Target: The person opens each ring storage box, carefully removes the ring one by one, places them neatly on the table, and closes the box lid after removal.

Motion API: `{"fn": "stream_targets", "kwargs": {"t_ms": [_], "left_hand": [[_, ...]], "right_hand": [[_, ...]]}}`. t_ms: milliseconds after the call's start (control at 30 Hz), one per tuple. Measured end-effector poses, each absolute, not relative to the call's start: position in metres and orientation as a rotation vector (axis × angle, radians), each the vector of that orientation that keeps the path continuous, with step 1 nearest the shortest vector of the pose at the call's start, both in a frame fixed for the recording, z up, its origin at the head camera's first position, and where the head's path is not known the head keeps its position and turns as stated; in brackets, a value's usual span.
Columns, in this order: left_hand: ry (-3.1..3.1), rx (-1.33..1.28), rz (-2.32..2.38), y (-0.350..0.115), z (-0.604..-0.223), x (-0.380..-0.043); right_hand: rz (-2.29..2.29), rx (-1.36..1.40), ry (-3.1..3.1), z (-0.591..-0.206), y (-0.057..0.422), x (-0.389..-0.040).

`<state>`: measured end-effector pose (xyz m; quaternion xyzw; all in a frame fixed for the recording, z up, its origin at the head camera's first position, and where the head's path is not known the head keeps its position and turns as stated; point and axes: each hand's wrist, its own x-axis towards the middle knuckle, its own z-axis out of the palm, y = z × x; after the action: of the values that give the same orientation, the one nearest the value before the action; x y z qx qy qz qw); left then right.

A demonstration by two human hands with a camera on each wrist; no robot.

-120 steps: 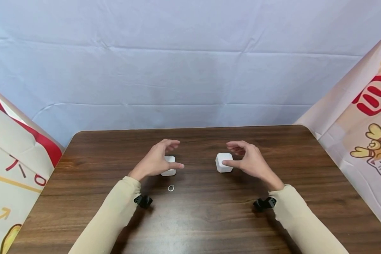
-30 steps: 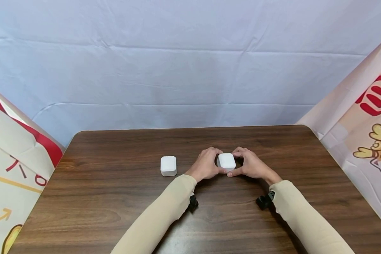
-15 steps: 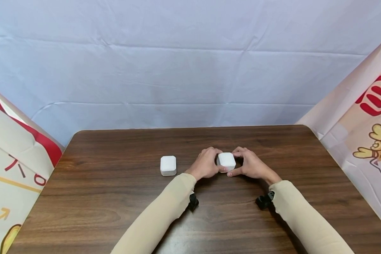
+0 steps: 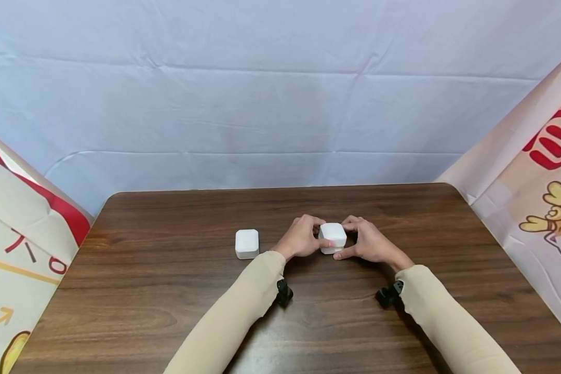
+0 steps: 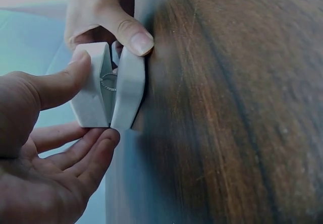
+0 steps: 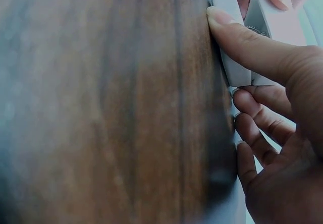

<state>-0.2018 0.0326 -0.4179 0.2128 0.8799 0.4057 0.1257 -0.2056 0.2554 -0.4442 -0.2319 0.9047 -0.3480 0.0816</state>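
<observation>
A small white ring box with cut corners sits on the table between the two hands. In the left wrist view its lid stands partly away from the base, and a thin silver ring shows in the gap. My left hand pinches the lid between thumb and fingers. The right hand grips the base, its thumb on the near side and fingers on the far side. To the left stands a second white box of similar shape, untouched.
The brown wood-grain table has its far edge just beyond the hands. A pale cloth hangs behind it, with printed cloths at the sides. Black wrist cameras hang below both sleeves.
Four seconds ago the ring lay on the table by the left box; that spot is now bare. My left hand moved right to the ring box and has just raised its lid slightly.
</observation>
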Motion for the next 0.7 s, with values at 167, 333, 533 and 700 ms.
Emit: {"fn": "stream_targets", "kwargs": {"t_ms": [167,333,533,700], "left_hand": [[2.537,0.586,1.211,0.0322,-0.4170,-0.2040],[2.484,0.532,1.284,0.0318,-0.4172,-0.2068],[2.418,0.488,1.362,0.0305,-0.4177,-0.2098],[2.370,0.480,1.411,0.0295,-0.4179,-0.2120]], "right_hand": [[-1.039,-0.688,2.700,-0.4438,0.2554,-0.2059],[-1.039,-0.681,2.693,-0.4434,0.2552,-0.2062],[-1.039,-0.678,2.689,-0.4433,0.2546,-0.2066],[-1.046,-0.677,2.687,-0.4431,0.2543,-0.2069]]}}
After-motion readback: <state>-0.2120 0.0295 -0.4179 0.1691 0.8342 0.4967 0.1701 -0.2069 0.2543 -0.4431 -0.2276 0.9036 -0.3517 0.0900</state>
